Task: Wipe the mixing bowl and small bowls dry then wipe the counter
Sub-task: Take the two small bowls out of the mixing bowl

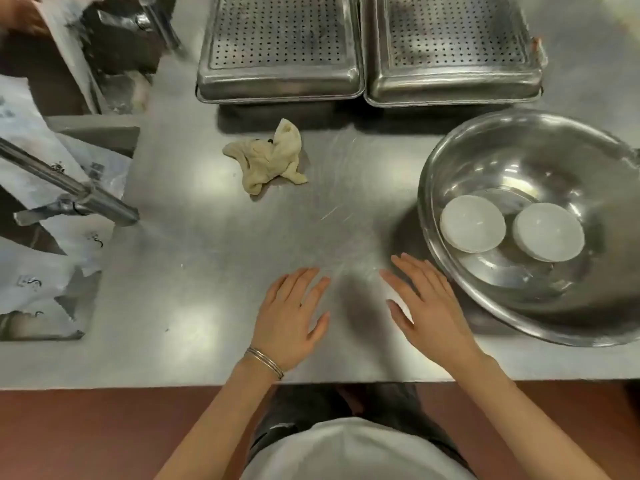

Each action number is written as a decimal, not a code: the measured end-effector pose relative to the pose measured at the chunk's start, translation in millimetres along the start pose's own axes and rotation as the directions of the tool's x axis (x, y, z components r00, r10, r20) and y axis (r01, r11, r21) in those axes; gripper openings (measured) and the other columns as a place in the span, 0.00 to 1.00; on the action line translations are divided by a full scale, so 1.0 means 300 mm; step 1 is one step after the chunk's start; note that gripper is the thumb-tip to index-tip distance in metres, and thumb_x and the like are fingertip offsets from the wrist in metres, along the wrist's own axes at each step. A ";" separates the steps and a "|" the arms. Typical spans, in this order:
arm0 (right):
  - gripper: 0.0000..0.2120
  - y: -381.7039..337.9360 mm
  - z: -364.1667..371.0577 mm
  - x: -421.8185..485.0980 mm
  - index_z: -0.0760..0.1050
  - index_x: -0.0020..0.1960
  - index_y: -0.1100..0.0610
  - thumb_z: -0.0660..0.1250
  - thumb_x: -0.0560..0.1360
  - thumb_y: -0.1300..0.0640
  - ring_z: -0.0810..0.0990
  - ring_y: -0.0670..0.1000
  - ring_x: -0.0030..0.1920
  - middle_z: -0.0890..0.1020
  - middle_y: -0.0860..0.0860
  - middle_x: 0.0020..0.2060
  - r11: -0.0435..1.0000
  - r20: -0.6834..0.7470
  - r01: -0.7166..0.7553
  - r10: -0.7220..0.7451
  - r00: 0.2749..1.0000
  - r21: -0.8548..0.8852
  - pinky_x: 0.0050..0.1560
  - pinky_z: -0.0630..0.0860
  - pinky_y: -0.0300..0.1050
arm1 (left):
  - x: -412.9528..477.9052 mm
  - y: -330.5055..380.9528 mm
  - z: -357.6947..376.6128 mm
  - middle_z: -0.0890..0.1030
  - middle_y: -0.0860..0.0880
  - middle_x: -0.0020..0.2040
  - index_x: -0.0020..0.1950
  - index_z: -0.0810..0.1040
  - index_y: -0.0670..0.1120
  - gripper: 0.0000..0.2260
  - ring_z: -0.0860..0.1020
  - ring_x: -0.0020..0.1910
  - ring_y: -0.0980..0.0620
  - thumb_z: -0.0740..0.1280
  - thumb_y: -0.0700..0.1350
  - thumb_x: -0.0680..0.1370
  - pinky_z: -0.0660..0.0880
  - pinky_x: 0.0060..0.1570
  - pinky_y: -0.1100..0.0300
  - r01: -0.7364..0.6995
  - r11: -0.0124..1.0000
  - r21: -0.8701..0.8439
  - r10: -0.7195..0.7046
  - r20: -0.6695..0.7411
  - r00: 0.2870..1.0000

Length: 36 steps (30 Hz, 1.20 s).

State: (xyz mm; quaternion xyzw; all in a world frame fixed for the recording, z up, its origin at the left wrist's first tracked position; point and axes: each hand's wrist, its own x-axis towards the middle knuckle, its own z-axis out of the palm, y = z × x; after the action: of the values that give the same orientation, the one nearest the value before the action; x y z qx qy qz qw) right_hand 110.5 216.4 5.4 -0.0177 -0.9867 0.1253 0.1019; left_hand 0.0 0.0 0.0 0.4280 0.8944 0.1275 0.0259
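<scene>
Both grips are spread and hold nothing: the left grip and right grip lie palm-down over the scuffed steel worktop. Just right of the right grip stands the large round steel mixing bowl, two small white bowls inside it. A crumpled beige cloth lies well beyond the left grip.

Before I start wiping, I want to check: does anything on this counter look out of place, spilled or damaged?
Nothing looks spilled or broken. Only the beige cloth stands out: it lies crumpled and untouched on the steel counter, with a dark speck on it.
</scene>
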 end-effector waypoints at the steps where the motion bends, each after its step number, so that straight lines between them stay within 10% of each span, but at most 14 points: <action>1: 0.20 0.006 -0.008 -0.004 0.70 0.65 0.58 0.63 0.74 0.55 0.67 0.58 0.68 0.72 0.59 0.65 0.998 -0.031 -0.063 0.063 0.998 -0.010 0.67 0.64 0.58 | 0.020 -0.005 -0.002 0.73 0.45 0.66 0.67 0.71 0.46 0.23 0.67 0.65 0.48 0.56 0.54 0.76 0.61 0.64 0.53 -0.045 0.999 -0.019 0.045 0.008 0.999; 10: 0.33 0.151 -0.027 -0.067 0.69 0.67 0.62 0.74 0.64 0.67 0.80 0.59 0.53 0.78 0.58 0.59 0.917 -0.082 -0.355 0.345 0.935 -0.183 0.47 0.77 0.49 | 0.220 0.056 0.023 0.72 0.44 0.67 0.67 0.72 0.46 0.22 0.68 0.65 0.48 0.57 0.54 0.76 0.62 0.64 0.53 -0.281 0.959 -0.037 0.281 0.014 0.959; 21: 0.34 0.134 -0.027 -0.159 0.68 0.68 0.59 0.48 0.63 0.69 0.80 0.58 0.53 0.77 0.55 0.62 0.933 0.002 -0.346 0.348 0.938 -0.096 0.49 0.78 0.48 | 0.353 0.207 0.049 0.67 0.46 0.71 0.71 0.66 0.46 0.24 0.63 0.71 0.49 0.58 0.53 0.77 0.58 0.70 0.52 -0.442 0.891 -0.103 0.448 0.042 0.893; 27: 0.41 0.050 -0.038 -0.261 0.66 0.69 0.56 0.69 0.58 0.73 0.79 0.53 0.57 0.75 0.53 0.64 0.944 0.110 -0.327 0.321 0.941 0.040 0.50 0.78 0.47 | 0.382 0.238 0.102 0.77 0.46 0.61 0.63 0.76 0.45 0.21 0.70 0.66 0.48 0.57 0.56 0.77 0.58 0.70 0.47 -0.599 0.800 -0.026 0.597 0.115 0.794; 30: 0.37 0.011 -0.045 -0.292 0.66 0.70 0.54 0.74 0.63 0.66 0.78 0.49 0.59 0.75 0.50 0.65 0.951 0.159 -0.282 0.261 0.952 0.125 0.52 0.78 0.45 | 0.322 0.190 0.110 0.80 0.47 0.54 0.58 0.79 0.45 0.19 0.75 0.59 0.48 0.58 0.56 0.77 0.60 0.70 0.47 -0.636 0.770 -0.053 0.638 0.089 0.765; 36: 0.22 -0.018 -0.070 -0.247 0.71 0.67 0.55 0.54 0.80 0.44 0.75 0.48 0.61 0.76 0.50 0.63 0.936 0.099 -0.285 0.269 0.958 0.207 0.61 0.73 0.43 | 0.171 0.036 0.086 0.81 0.47 0.52 0.57 0.80 0.46 0.18 0.74 0.58 0.49 0.59 0.56 0.77 0.60 0.71 0.48 -0.631 0.773 -0.064 0.633 0.011 0.774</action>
State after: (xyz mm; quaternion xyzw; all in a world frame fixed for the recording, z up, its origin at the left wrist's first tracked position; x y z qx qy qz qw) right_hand 187.3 211.7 12.2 -0.1409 -0.9574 0.2469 0.0502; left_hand -20.3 51.4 -19.1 0.7044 0.6943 0.1474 0.0080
